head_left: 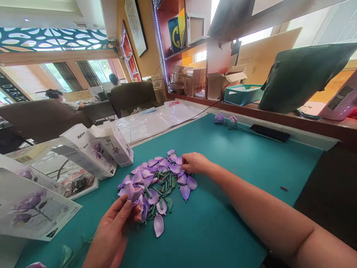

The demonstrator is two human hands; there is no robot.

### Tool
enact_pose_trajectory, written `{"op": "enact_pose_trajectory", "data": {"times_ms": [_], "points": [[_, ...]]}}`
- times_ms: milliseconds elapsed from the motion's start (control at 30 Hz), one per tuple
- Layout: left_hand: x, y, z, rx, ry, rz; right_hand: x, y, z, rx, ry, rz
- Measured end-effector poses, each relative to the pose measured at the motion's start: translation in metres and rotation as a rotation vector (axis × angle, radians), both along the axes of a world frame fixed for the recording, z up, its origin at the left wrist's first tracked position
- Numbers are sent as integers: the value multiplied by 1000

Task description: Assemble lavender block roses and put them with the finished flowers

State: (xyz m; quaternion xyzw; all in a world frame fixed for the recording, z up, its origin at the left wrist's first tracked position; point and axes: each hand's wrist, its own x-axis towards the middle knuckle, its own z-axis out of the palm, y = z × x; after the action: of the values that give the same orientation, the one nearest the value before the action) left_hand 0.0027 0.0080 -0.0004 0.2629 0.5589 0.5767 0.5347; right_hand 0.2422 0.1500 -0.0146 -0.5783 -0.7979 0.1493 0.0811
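Purple petals [147,180] border bare teal mat [217,227] toward four o'clock. Left hand [113,225] pinches a petal cluster [132,191]; right hand's [196,163] hold is unclear.

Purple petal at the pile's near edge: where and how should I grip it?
Probably pinch the petal by its long edges, using the right hand from the right. It lies lengthwise away from you, with bare mat along its right side and near end; its far end sits close to another petal, and the left hand holds a purple piece.

A cupped lilac flower piece [131,190] sits in the left hand [118,217], purple petals [185,192] and green stems [166,183] heaped between it and the right hand [196,163].
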Motion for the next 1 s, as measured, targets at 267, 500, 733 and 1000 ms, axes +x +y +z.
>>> {"op": "enact_pose_trajectory", "data": {"times_ms": [267,500,733,1000], "points": [[-1,-1,-1,-21,9,-18,-6,-8,2,-45,34,179],[-2,0,-7,17,-1,-5,-11,-8,1,-17,127,287],[4,-1,-1,13,-52,-25,-10,-16,14,-263,525,289],[11,-4,6,-6,-50,-27,-16,-13,7,-340,873,76]]}}
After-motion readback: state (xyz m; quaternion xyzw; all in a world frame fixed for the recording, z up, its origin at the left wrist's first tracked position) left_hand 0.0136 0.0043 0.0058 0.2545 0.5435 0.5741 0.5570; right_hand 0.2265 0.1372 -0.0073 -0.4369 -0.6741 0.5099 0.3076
